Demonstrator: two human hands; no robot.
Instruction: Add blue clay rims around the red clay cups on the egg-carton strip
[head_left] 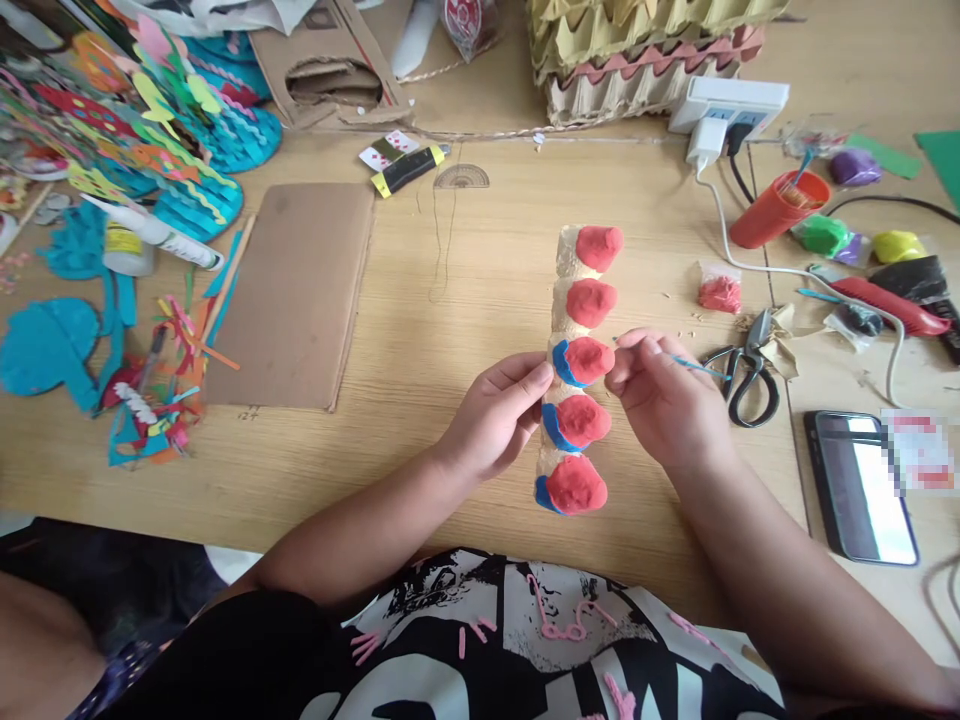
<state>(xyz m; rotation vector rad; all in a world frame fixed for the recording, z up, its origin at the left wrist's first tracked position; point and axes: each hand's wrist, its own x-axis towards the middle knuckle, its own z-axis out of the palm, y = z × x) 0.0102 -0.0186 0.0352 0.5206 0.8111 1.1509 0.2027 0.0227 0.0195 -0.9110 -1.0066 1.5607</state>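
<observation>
My left hand (502, 412) pinches the left edge of an egg-carton strip (568, 310), thumb on top at about its middle. The strip stands lengthwise away from me and bears several mounds of red clay (598, 247) in a column. Blue clay (556, 430) lines the left side of the three nearest mounds; the two farthest show bare carton there. My right hand (667, 395) is at the strip's right side, its fingertips close to the middle mound. Between its thumb and fingers is a thin blue stick (699, 368). Whether the fingertips touch the clay is unclear.
Scissors (750, 375), a red cup (780, 210), a phone (862, 490) and clay packets are on the right. A cardboard sheet (289, 300) and blue paper crafts (49, 345) lie left. Egg trays (622, 90) and a power strip (731, 100) are at the back. A person's arm shows lower left.
</observation>
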